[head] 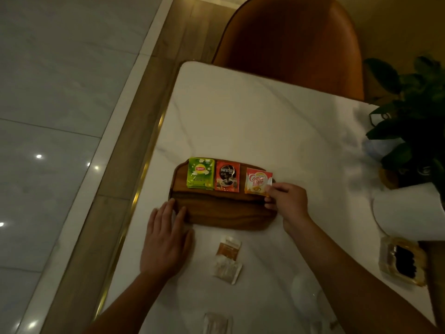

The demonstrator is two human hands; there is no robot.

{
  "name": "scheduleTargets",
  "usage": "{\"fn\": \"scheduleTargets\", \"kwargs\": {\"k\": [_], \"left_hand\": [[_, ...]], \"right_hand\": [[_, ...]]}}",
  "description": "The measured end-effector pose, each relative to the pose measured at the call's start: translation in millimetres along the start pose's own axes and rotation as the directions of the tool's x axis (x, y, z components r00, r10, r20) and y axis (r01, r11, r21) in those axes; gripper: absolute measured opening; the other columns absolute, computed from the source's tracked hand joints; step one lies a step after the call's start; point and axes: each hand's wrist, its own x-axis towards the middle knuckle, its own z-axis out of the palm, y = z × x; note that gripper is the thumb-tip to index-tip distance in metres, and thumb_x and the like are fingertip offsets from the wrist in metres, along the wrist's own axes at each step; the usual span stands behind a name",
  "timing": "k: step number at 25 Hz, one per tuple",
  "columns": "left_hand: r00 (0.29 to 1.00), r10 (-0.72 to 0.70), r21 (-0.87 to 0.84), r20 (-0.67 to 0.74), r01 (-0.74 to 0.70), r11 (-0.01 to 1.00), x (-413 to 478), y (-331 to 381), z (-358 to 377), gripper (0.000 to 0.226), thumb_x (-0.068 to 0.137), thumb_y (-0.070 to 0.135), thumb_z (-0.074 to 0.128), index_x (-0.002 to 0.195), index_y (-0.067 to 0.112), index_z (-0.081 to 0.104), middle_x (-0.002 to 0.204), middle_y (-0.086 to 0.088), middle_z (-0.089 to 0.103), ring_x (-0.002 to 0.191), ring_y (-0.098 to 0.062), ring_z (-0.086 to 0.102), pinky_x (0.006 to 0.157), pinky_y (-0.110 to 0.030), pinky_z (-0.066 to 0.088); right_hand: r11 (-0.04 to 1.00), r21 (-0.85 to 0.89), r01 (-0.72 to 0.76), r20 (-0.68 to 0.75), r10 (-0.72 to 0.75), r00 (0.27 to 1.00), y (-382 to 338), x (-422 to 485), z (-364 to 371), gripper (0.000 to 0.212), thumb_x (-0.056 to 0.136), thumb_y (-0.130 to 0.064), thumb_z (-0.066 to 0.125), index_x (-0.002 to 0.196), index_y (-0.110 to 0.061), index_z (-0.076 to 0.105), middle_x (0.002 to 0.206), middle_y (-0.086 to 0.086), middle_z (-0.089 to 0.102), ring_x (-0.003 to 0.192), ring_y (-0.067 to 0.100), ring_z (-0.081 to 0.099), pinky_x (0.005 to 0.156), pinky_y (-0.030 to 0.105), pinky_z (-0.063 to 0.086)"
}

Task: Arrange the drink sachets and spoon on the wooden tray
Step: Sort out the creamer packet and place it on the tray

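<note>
A dark wooden tray (224, 213) lies on the white marble table. Along its far edge lie a green Lipton sachet stack (200, 174), a red Nescafe sachet (227, 176) and an orange-white Coffee-mate sachet (257, 181). My right hand (287, 201) pinches the Coffee-mate sachet at its right lower corner, over the tray's right end. My left hand (166, 239) lies flat with straight fingers, its fingertips touching the tray's near left corner. Two pale sachets (227, 260) lie on the table in front of the tray. A clear wrapped packet (216, 323) sits at the bottom edge; its contents are unclear.
An orange chair (293, 42) stands behind the table. A leafy plant (414, 121) and a white cylinder (409, 210) occupy the right side, with a glass ashtray-like dish (402, 261) nearer. The table's left edge with gold trim (134, 203) drops to the tiled floor.
</note>
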Motion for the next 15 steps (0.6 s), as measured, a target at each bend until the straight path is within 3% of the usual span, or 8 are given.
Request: {"fn": "scheduleTargets", "kwargs": {"k": [3,6,12,15], "left_hand": [[1.0,-0.002,0.003,-0.009,0.002,1.0,-0.9,1.0,-0.7,0.065,0.1,0.053,0.026,0.148,0.012,0.043,0.157,-0.023,0.036,0.147,-0.036,0.031,0.123,-0.048,0.016],[1.0,0.006,0.012,-0.011,-0.006,1.0,0.2,-0.1,-0.7,0.062,0.097,0.049,0.037,0.147,0.013,0.044,0.157,-0.023,0.037,0.146,-0.036,0.031,0.123,-0.045,0.013],[0.999,0.011,0.008,-0.036,-0.01,1.0,1.5,-0.8,0.0,0.061,0.093,0.043,0.044,0.145,0.012,0.046,0.155,-0.023,0.04,0.144,-0.036,0.032,0.122,-0.043,0.012],[0.999,0.004,0.01,-0.033,-0.004,1.0,0.9,-0.5,-0.1,0.061,0.093,0.043,0.044,0.145,0.013,0.046,0.155,-0.023,0.04,0.144,-0.036,0.032,0.122,-0.044,0.013]], "right_hand": [[0.998,-0.059,0.024,-0.016,-0.025,1.0,2.4,8.3,6.5,0.019,0.088,-0.011,0.071,0.105,-0.005,0.071,0.081,0.005,0.072,0.06,0.016,0.069,0.056,0.033,0.06],[0.99,-0.137,0.038,-0.052,-0.045,0.998,3.1,11.2,11.3,0.019,0.089,-0.014,0.069,0.106,-0.006,0.071,0.074,0.005,0.072,0.057,0.019,0.07,0.07,0.045,0.063],[0.98,-0.193,0.054,-0.096,-0.074,0.993,0.1,9.9,18.7,0.016,0.09,-0.016,0.068,0.104,-0.009,0.072,0.07,0.004,0.073,0.054,0.018,0.072,0.068,0.039,0.063],[0.97,-0.229,0.076,-0.082,-0.097,0.992,-1.7,6.4,21.2,0.017,0.088,-0.016,0.07,0.104,-0.013,0.069,0.08,0.004,0.073,0.055,0.017,0.071,0.056,0.03,0.06]]}}
